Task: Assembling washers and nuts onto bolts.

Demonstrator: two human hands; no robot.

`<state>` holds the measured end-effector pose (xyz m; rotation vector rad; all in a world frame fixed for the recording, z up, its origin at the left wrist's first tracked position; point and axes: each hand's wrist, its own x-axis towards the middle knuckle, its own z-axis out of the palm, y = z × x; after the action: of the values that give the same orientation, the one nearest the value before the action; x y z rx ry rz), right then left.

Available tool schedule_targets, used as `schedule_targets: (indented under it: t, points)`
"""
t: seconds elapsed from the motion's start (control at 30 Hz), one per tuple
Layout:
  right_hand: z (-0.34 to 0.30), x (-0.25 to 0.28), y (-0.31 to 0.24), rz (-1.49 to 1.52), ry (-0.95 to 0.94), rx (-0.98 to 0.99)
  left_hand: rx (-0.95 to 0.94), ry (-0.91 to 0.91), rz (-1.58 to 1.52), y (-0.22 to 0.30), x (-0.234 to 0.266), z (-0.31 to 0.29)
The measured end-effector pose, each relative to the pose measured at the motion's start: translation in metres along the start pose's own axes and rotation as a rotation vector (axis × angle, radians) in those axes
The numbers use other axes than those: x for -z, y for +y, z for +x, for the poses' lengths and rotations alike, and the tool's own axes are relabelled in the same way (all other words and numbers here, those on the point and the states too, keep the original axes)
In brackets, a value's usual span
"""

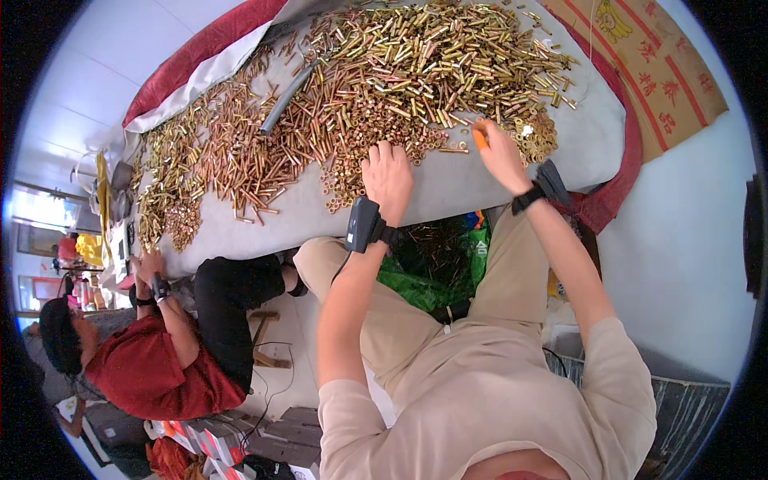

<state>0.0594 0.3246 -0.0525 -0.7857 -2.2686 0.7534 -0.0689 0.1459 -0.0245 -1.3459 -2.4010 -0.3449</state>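
Note:
My left hand [388,178] reaches into the near edge of a heap of small brass-coloured nuts [342,182]. Its fingers are bent and close together, with the tips hidden, so whatever they hold cannot be made out. To its right, my right hand [502,156] has thumb and fingers drawn together, an orange cover [480,139] showing on one digit. Anything in that pinch is too small to name. Beside the right hand lies a pile of flat washers [540,138]. A few loose metal pieces [456,148] lie between my hands. Beyond them spreads a large heap of brass-coloured metal sleeves [448,48].
A grey tube [286,100] rests on the heap. The table's pale cloth [264,232] has a red border. A green bag [424,288] with dark metal pieces sits between my knees. At left, another person in a red shirt [164,368] works at the same table. A cardboard sheet [640,72] lies at far right.

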Motion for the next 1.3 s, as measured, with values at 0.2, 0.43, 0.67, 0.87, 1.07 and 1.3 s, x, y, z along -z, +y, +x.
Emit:
schedule_targets:
  t: [0.2,0.43,0.67,0.87,1.07,1.3]
  points:
    - [0.028,-0.022,-0.017,-0.416,0.012,0.123,0.094,-0.045,-0.134,-0.004,0.012,-0.008]
    - [0.015,-0.013,-0.011,-0.282,0.188,0.284,0.218,-0.137,-0.267,-0.006,0.021,-0.02]
    - [-0.073,0.028,-0.063,0.694,-0.326,-0.211,0.6,-0.393,-1.57,0.011,0.081,-0.063]
    - [-0.112,0.049,-0.094,0.946,-0.402,-0.192,0.628,-0.294,-1.685,0.033,0.104,-0.097]
    - [-0.117,0.061,-0.101,0.759,-0.398,0.027,0.453,-0.224,-1.543,0.041,0.094,-0.104]
    - [-0.12,0.066,-0.096,0.695,-0.364,0.02,0.605,-0.3,-1.588,0.043,0.11,-0.102]
